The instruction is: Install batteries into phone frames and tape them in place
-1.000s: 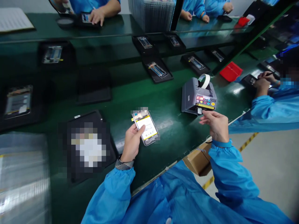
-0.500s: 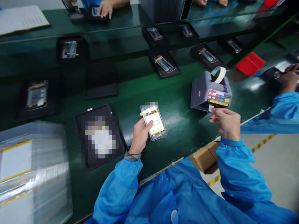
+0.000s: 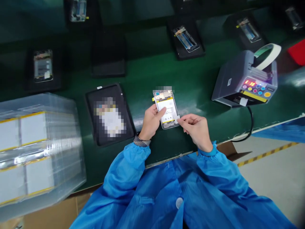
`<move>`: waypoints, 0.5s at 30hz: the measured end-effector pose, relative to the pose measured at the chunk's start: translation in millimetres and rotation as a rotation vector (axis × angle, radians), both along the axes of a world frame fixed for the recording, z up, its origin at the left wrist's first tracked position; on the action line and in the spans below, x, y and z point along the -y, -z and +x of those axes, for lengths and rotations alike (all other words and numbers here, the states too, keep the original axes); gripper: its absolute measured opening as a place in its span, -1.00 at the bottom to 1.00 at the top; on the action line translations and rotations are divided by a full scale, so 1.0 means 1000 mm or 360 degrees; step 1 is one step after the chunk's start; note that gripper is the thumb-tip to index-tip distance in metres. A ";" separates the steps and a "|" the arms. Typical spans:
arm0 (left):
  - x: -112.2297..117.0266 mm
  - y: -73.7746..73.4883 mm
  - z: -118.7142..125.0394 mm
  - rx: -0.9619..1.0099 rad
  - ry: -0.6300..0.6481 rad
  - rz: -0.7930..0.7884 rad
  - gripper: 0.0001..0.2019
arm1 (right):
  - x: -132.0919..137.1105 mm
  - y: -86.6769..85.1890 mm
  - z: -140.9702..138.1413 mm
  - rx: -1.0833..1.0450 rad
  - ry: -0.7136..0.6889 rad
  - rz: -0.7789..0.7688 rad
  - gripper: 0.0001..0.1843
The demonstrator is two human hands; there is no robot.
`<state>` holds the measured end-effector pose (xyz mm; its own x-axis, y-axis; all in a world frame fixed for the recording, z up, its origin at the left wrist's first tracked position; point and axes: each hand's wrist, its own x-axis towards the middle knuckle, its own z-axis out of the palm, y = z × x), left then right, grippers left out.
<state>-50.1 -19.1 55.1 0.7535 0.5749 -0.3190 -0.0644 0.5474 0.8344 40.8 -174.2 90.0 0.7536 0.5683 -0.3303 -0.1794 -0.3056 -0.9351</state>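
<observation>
My left hand (image 3: 152,120) grips an opened phone body (image 3: 167,109) by its left edge, holding it over the green bench (image 3: 197,82); a white battery with a yellow strip shows inside it. My right hand (image 3: 196,129) pinches a small white piece of tape (image 3: 177,120) and holds it against the phone's lower right corner. The grey tape dispenser (image 3: 245,81), with its coloured buttons and a white roll on top, stands to the right, apart from both hands.
A black tray (image 3: 95,122) with blurred contents lies left of my left hand. A stack of clear trays with white batteries (image 3: 35,149) sits at far left. Several black trays with phone frames (image 3: 186,39) line the belt behind. The dispenser's cable (image 3: 249,125) hangs over the bench edge.
My right hand left the dispenser's outlet with a piece of tape and came left to the phone. The view dropped and shifted, so the dispenser now sits farther right.
</observation>
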 end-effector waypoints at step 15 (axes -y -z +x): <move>0.000 -0.002 0.002 -0.0022 -0.0038 0.0026 -0.52 | -0.010 0.007 -0.007 0.0149 -0.0025 -0.0063 -0.68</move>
